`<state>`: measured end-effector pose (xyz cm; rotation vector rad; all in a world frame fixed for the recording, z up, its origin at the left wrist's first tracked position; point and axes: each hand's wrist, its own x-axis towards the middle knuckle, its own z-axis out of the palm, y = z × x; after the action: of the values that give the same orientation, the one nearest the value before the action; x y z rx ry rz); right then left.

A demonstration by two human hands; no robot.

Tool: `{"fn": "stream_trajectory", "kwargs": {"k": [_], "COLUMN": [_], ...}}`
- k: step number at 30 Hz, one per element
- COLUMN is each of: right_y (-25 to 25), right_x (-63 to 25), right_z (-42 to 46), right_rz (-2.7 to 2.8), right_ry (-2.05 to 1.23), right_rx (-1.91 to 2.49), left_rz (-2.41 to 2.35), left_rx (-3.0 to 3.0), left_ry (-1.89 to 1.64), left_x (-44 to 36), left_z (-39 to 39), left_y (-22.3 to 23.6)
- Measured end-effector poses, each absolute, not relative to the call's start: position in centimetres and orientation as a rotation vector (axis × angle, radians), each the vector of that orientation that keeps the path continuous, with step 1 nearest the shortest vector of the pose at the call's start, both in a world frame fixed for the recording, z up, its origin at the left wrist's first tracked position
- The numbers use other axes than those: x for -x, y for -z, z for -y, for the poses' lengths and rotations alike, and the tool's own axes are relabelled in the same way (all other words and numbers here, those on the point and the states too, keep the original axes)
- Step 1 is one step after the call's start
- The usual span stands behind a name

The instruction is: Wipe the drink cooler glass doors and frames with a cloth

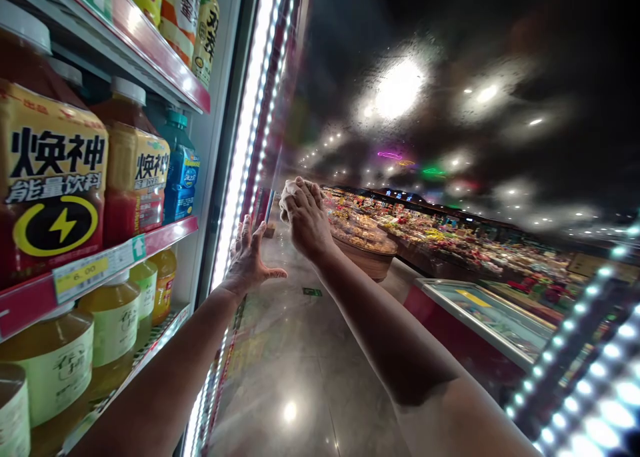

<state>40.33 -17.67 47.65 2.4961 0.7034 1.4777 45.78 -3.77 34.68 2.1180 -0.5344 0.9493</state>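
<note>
My right hand (306, 214) is closed over a bunched, pale cloth (285, 207), and it looks pressed to the clear glass door (360, 130). Cloudy smears show on the upper glass around the bright light. Lower and to the left, my left hand (249, 257) has its fingers spread, with nothing in it. It is beside the bright LED strip (243, 130) at the edge of the cooler; whether it touches the glass or the frame, I cannot tell. Both arms reach forward from the bottom of the view.
Shelves on the left hold several drink bottles (55, 170) behind a red price rail (170, 234). Through the glass appear a tiled floor (280, 377), a round display bin (367, 254), a chest freezer (490, 310) and produce stands. More LED lights (565, 337) run at lower right.
</note>
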Motion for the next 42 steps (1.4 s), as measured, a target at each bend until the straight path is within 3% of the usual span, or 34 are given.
{"fn": "stream_trajectory", "kwargs": {"k": [15,42], "right_y": [-48.0,-49.6], "right_x": [-42.7,-46.8], "right_z": [15.4,10.1], "right_rz": [-0.876,-0.821], "right_ry": [-1.326,-1.334], "right_rx": [-2.413,-2.445], "left_rz": [0.639,0.522], "left_rx": [-1.991,-2.093], "left_ry": [-1.109,-0.998], "left_x": [-47.0,-47.5], "left_z": [3.8,3.7], "left_y": [-34.0,-33.4]}}
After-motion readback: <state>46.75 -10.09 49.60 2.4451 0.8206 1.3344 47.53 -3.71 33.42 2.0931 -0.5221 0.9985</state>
